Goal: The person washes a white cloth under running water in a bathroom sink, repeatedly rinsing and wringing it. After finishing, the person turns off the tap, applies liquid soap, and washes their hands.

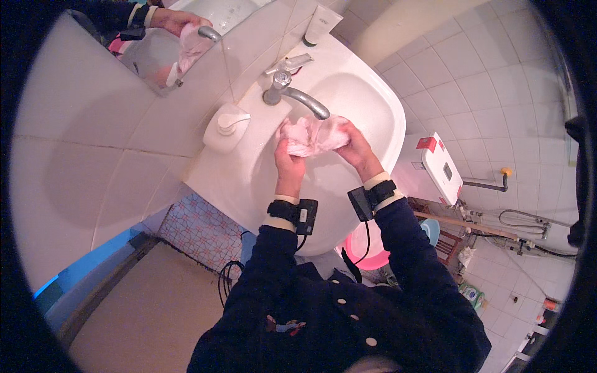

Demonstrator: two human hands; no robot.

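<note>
A crumpled pink cloth point(310, 137) is stretched between my two hands over the white washbasin point(378, 88). My left hand point(289, 163) grips its near left end, thumb on top. At the right end, my right hand point(358, 147) holds it with the fingers curled around the edge. The spout of the chrome faucet point(303, 98) ends just above the cloth's upper edge. Whether water is running from it I cannot tell. Both of my wrists carry black strapped devices with cables.
On the basin's ledge stand a white pump bottle point(227, 127), a flat clear object point(294, 63) and a white tube point(322, 25). A mirror point(154, 51) hangs on the tiled wall at left. Below right are a pink basin point(373, 259) and a white water heater point(436, 168).
</note>
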